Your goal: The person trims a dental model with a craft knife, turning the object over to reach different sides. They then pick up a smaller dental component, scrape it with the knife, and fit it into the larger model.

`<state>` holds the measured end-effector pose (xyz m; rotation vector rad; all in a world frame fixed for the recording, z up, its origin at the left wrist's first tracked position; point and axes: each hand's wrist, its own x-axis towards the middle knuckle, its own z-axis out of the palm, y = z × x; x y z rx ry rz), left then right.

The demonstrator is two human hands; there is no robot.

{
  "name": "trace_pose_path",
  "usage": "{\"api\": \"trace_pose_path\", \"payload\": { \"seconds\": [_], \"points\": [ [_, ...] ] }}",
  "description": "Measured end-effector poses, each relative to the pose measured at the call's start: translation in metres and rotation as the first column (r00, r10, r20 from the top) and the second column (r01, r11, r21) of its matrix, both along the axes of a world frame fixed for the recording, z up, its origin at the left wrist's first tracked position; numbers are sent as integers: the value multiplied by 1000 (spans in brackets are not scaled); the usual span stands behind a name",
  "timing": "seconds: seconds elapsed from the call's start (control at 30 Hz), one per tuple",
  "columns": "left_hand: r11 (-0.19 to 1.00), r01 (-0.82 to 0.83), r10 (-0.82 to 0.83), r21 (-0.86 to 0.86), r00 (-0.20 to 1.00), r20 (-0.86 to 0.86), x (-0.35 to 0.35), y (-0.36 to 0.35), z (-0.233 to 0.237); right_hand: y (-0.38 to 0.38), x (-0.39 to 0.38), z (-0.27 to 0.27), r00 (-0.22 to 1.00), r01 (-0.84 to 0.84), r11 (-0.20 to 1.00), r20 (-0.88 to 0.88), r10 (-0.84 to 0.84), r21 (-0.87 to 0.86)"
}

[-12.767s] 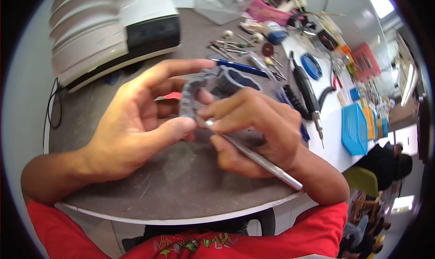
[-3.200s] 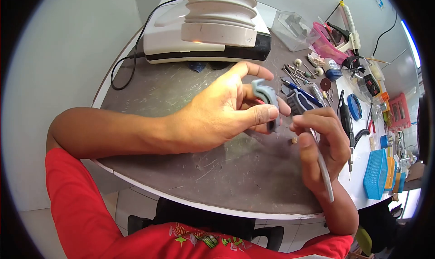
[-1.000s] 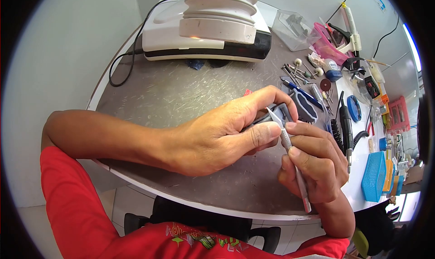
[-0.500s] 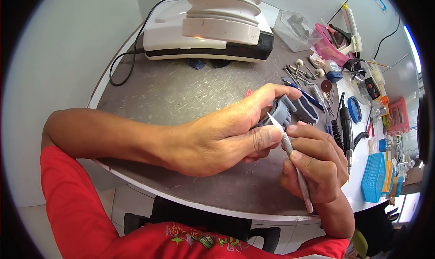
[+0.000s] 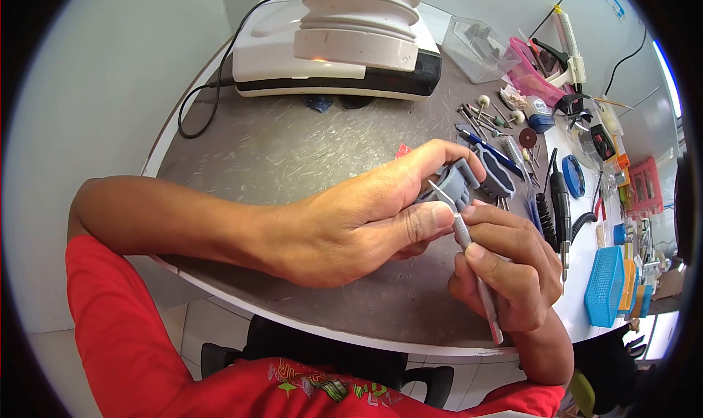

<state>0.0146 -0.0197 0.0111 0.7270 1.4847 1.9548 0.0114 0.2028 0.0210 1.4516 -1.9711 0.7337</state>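
A small grey dental model (image 5: 460,185) is gripped between the thumb and fingers of my left hand (image 5: 366,224), which covers much of it. My right hand (image 5: 512,260) pinches the silver handle of a craft knife (image 5: 483,297) like a pen. The knife's thin pointed blade lies against the model, just beyond my left thumb tip. My right fingertips are close by the model's lower edge. Behind it on the bench lies another grey horseshoe-shaped piece (image 5: 496,170).
A white bench unit (image 5: 263,74) stands at the back under a ribbed white hose (image 5: 359,23). Rotary bits (image 5: 483,118), a blue pen (image 5: 505,158) and a black handpiece (image 5: 561,206) lie right of my hands. Further right is a blue basket (image 5: 604,286).
The model has tilted a little in my left hand, and my left index finger has curled further over it. The knife blade has turned and now shows narrower.
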Motion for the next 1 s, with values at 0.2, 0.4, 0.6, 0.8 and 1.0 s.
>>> {"api": "trace_pose_path", "payload": {
  "seconds": [0.2, 0.4, 0.6, 0.8, 1.0],
  "points": [
    [1000, -16, 15, -13, 999, -34, 0, 1, -3, 1, 2, 1, 1000, 2, 1000, 18, -3, 10],
    [1000, -6, 6, -12, 998, -56, 0, 1, -5, 0, 5, -1, 999, 12, 1000, 36, -11, -23],
    [1000, -6, 6, -2, 999, -32, 0, 1, -6, -1, 6, 2, 998, 16, 1000, 53, -15, -11],
    [1000, 1, -1, 4, 1000, 4, 1, 1, -6, 0, 6, 2, 998, 18, 1000, 66, -19, 21],
    [1000, -10, 10, 3, 1000, 0, 2, 2, -5, 0, 4, 2, 1000, 8, 999, 28, -9, 47]
  ]
}}
